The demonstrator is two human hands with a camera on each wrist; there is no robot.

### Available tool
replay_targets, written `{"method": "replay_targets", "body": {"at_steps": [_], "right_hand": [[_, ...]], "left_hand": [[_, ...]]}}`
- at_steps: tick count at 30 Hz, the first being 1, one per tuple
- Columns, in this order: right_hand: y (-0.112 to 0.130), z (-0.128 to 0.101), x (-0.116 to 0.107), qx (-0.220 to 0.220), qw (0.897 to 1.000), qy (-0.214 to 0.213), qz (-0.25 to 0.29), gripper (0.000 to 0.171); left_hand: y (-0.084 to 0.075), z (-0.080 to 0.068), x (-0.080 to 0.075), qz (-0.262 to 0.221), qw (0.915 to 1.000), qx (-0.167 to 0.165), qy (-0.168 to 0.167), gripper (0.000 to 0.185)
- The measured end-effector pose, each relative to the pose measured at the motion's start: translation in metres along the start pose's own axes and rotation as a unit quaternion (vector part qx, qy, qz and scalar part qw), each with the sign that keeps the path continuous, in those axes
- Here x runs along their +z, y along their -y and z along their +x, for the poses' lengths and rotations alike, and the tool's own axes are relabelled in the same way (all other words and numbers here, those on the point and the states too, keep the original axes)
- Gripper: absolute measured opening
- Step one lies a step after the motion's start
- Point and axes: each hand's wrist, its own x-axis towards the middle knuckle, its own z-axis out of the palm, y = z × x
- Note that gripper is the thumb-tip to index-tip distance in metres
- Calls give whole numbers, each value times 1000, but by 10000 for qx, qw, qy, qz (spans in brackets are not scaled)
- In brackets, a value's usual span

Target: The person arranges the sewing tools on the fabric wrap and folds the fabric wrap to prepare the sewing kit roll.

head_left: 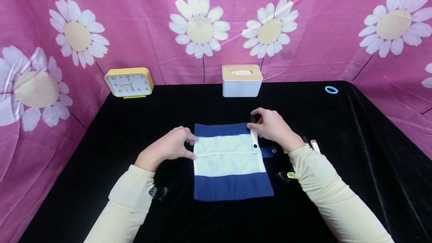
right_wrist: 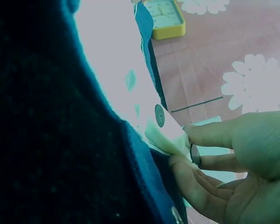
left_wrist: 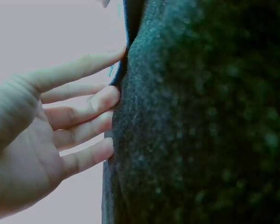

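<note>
A navy-and-white fabric organizer (head_left: 233,187) lies unfolded on the black cloth, two pale pocket bands across its middle. My left hand (head_left: 173,143) is at its left edge, the thumb and fingertips touching the fabric; in the left wrist view its fingers (left_wrist: 86,114) are mostly straight. At the upper right corner my right hand (head_left: 272,126) pinches a narrow white strip-shaped piece (head_left: 254,138) with a dark upper end and a dark round stud. Its lower end overlaps the upper pocket. A navy snap tab (head_left: 269,152) sticks out from the organizer's right side.
A yellow clock (head_left: 129,82) stands at the back left, and a white tissue box (head_left: 242,85) with a wood-look lid at the back middle. At the back right lies a light blue ring (head_left: 331,90). A pink flowered curtain (head_left: 233,59) hangs behind the black-covered table (head_left: 189,108).
</note>
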Motion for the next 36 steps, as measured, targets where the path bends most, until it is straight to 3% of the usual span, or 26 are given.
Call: {"method": "replay_targets", "body": {"at_steps": [27, 36], "right_hand": [[-4, 2, 0, 190, 9994, 243, 145, 51], [-3, 3, 0, 161, 9998, 88, 126, 51]], "left_hand": [[0, 1, 1, 44, 10000, 27, -24, 53], [-1, 1, 1, 27, 10000, -62, -10, 53]]}}
